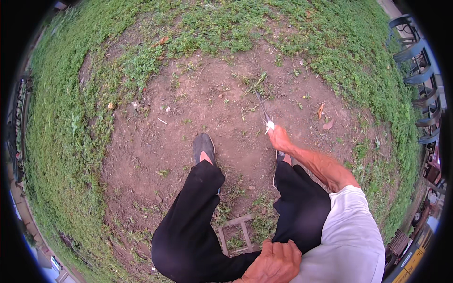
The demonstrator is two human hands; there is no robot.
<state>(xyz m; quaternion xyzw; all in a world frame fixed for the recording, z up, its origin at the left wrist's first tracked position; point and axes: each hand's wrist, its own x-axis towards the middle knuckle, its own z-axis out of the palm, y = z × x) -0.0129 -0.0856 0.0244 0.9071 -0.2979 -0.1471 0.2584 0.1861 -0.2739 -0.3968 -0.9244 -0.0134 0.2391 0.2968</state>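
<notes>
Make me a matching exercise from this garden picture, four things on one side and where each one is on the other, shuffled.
Things:
1. right hand
2. left hand
3. small wooden frame
4. dry leaf

Places:
A. flat on the ground between the legs
B. on bare soil to the right of the thin tool
C. resting at the thigh, bottom of the picture
D. gripping a thin tool pointed at the ground

Pairs: 1-D, 2-C, 3-A, 4-B

open bare soil (207,108) ahead, weeds (255,84) low
</notes>
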